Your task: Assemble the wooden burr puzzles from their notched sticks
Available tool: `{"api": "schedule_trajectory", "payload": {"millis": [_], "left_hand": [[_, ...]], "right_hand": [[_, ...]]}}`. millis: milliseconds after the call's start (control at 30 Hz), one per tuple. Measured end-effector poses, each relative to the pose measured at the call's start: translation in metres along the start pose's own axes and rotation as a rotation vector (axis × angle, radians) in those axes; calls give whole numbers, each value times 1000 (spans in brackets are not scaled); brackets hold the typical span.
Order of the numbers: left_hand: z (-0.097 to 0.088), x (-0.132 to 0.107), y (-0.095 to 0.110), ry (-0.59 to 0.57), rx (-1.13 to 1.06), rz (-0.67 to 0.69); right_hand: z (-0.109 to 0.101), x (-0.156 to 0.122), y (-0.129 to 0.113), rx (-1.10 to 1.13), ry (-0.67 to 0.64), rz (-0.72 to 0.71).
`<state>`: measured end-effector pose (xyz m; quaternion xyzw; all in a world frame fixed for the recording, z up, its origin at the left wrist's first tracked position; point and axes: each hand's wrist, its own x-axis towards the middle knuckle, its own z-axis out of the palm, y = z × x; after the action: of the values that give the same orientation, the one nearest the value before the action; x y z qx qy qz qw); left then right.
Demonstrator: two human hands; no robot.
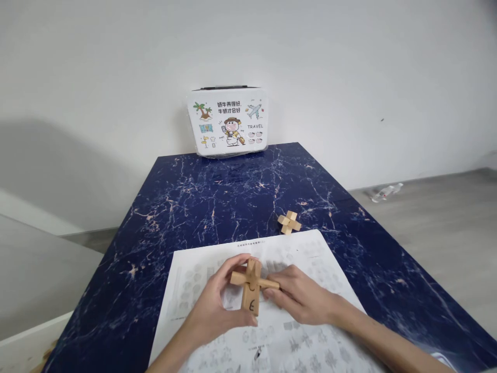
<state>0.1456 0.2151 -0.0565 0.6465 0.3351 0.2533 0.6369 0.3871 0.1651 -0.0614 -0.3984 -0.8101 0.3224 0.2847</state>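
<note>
A wooden interlocking puzzle (252, 285) of crossed bars is held up over the printed sheet, with dark marks written on its near bar. My left hand (217, 300) grips it from the left, fingers at its far end and thumb at the near end. The fingers of my right hand (298, 295) are closed on the bar that sticks out to the right. Under both hands lies a white instruction sheet (186, 280) with rows of small grey diagrams, too faint to read. Beyond its top edge sits a second, smaller wooden puzzle (289, 222), assembled into a cross shape.
A white case (229, 124) with cartoon travel pictures stands against the wall at the far end of the blue marbled table (217, 202). A clear plastic item (387, 192) lies on the floor to the right. Wooden pieces (48, 353) show at the lower left, below the table edge.
</note>
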Motion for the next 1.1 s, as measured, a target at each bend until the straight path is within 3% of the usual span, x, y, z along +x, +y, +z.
{"api": "schedule_trajectory", "payload": {"millis": [100, 300, 533, 867, 1100], "left_hand": [[2, 1, -1, 54, 53, 9], [1, 1, 5, 35, 151, 60], [1, 1, 3, 57, 145, 114], [4, -1, 4, 61, 160, 147], [3, -3, 9, -59, -13, 66]], "right_hand": [[1, 0, 0, -12, -8, 9], [5, -2, 0, -15, 5, 10], [9, 0, 3, -5, 118, 62], [6, 0, 5, 29, 109, 46], [9, -1, 7, -112, 89, -34]]}}
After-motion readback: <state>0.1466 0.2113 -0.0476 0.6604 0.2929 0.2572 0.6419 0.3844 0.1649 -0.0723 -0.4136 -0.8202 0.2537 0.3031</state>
